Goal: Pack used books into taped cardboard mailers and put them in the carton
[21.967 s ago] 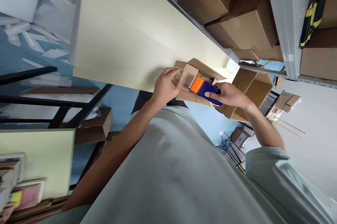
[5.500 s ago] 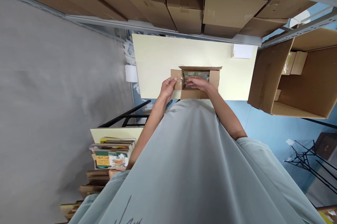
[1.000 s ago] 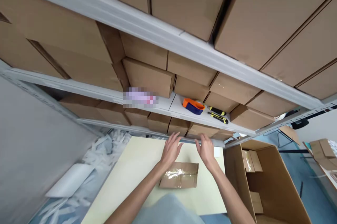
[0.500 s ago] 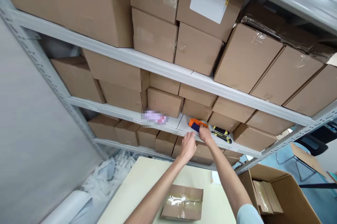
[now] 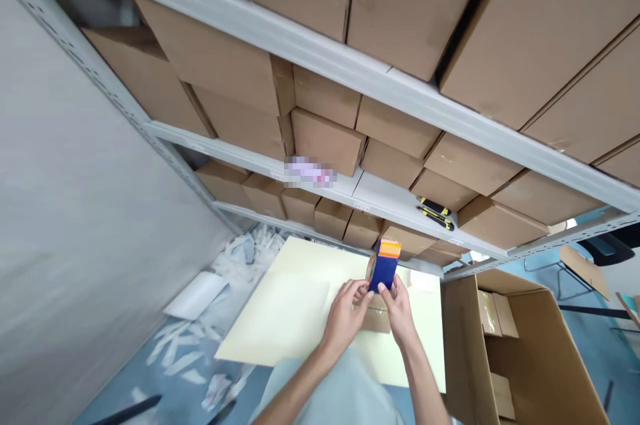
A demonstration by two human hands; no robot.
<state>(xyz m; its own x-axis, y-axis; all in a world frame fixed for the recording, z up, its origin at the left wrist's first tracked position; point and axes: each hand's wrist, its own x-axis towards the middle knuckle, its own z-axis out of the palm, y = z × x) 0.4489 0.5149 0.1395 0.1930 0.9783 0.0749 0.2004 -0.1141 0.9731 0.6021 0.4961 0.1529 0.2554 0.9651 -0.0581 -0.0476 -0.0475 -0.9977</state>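
Note:
My right hand [image 5: 400, 302] grips the handle of a blue and orange tape dispenser [image 5: 385, 264], held upright above the pale yellow table [image 5: 300, 292]. My left hand [image 5: 346, 308] is beside it, fingers curled at the dispenser's lower end and at the tape. Just behind and under both hands lies a small closed cardboard box [image 5: 379, 318], mostly hidden by them.
Grey metal shelving [image 5: 380, 195] packed with cardboard boxes rises behind the table; two yellow-black utility knives [image 5: 436, 212] lie on one shelf. A large open carton [image 5: 520, 345] stands to the right. White foam scraps [image 5: 235, 258] litter the blue floor on the left.
My right hand took the tape dispenser from the shelf and brought it down over the small box. My left hand came down beside it. The view tilted downward.

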